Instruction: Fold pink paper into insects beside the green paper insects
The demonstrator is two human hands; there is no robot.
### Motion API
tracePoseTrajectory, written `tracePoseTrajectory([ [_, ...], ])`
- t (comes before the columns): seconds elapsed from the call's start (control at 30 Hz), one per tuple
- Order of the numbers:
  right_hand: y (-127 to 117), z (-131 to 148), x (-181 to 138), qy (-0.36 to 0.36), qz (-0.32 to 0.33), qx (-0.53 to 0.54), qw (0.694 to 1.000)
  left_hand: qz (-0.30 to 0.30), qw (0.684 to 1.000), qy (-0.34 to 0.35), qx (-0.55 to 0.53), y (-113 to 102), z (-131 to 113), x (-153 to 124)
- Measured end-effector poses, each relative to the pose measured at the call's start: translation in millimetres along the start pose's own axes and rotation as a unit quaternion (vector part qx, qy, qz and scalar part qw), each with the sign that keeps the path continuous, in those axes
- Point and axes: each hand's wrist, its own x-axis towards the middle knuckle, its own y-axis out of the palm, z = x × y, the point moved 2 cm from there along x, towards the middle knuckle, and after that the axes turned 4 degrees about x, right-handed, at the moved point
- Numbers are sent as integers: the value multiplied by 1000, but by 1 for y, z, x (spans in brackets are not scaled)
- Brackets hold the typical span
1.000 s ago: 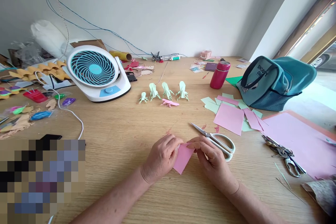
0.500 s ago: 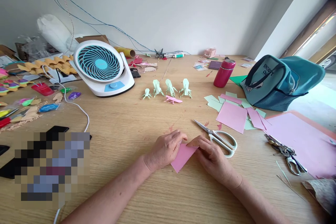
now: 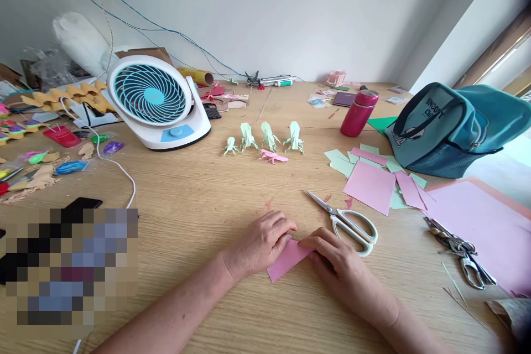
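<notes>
Between my two hands is a small piece of pink paper (image 3: 287, 259), low over the wooden table. My left hand (image 3: 262, 244) grips its left upper edge with thumb and fingers. The right side is pinched by my right hand (image 3: 337, 261), its forefinger on top and the thumb partly hidden below. White-handled scissors (image 3: 350, 225) lie just beyond my right hand, blades toward the upper left. Farther back stand several pale green folded-paper insects (image 3: 269, 136), with a pink folded-paper insect (image 3: 274, 156) in front of them.
Pink paper sheets (image 3: 369, 187) and green pieces lie at the right, near a teal backpack (image 3: 456, 127) and a red bottle (image 3: 359, 113). Keys (image 3: 456, 249) rest on a large pink sheet (image 3: 481, 221). A white fan (image 3: 157, 99) stands at the left, its white cable (image 3: 120, 168) crossing the table.
The pink paper now shows as a narrower strip, and its lower corner has shifted left. My right hand is slightly lower. The camera view has shifted a little.
</notes>
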Motion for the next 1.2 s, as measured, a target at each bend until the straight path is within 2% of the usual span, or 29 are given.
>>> tracePoseTrajectory([
  [0.17,1,2,-1,-37,9,-86,996,-5,1000,19,7,2,-2,0],
  [0.33,0,3,0,-74,-5,-144,987,30,998,46,8,4,-3,-3],
  [0.47,3,3,-2,-97,28,-201,974,42,996,59,56,3,-8,-3],
  [0.67,6,7,-3,-126,47,-271,953,71,993,35,82,-6,-21,-8],
  [1.0,11,6,-4,-128,18,-280,951,55,997,-11,58,0,-29,-22],
  [1.2,15,0,-6,-105,32,-264,958,46,996,-22,78,-3,-32,-25],
])
